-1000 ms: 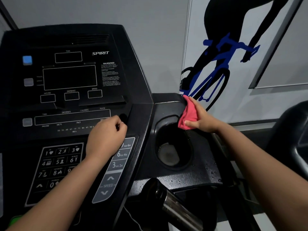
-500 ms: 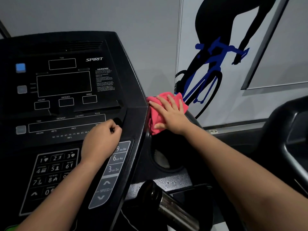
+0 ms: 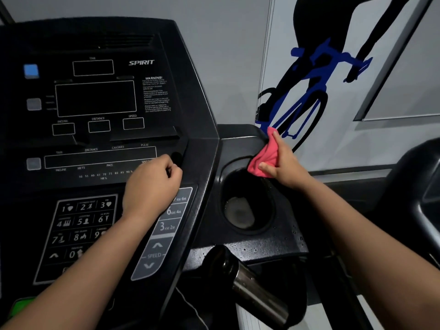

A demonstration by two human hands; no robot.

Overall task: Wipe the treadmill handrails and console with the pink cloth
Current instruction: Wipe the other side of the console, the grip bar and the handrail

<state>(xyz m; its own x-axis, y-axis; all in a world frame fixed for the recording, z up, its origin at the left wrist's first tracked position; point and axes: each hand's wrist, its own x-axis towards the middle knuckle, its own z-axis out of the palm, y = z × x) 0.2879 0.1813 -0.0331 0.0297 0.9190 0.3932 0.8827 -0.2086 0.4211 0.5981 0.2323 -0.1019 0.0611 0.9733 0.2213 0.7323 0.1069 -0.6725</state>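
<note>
The black treadmill console (image 3: 100, 96) fills the left half of the head view, with dark displays and a number keypad (image 3: 81, 225). My left hand (image 3: 152, 184) rests as a closed fist on the console's lower right, beside the speed keys. My right hand (image 3: 283, 160) grips the bunched pink cloth (image 3: 264, 160) and presses it on the far right rim of the round cup holder (image 3: 245, 206) in the console's side tray. A chrome and black handrail grip (image 3: 252, 287) juts out at the bottom middle.
Water droplets speckle the tray surface (image 3: 281, 246) near the cup holder. A wall poster of a cyclist on a blue bicycle (image 3: 307, 96) stands right behind the tray. Part of another black machine (image 3: 419, 186) shows at the right edge.
My right hand has swept the pink cloth from the tray's left side, by the console edge, back to the right rim of the cup holder, bunching it. My left fist has stayed put.
</note>
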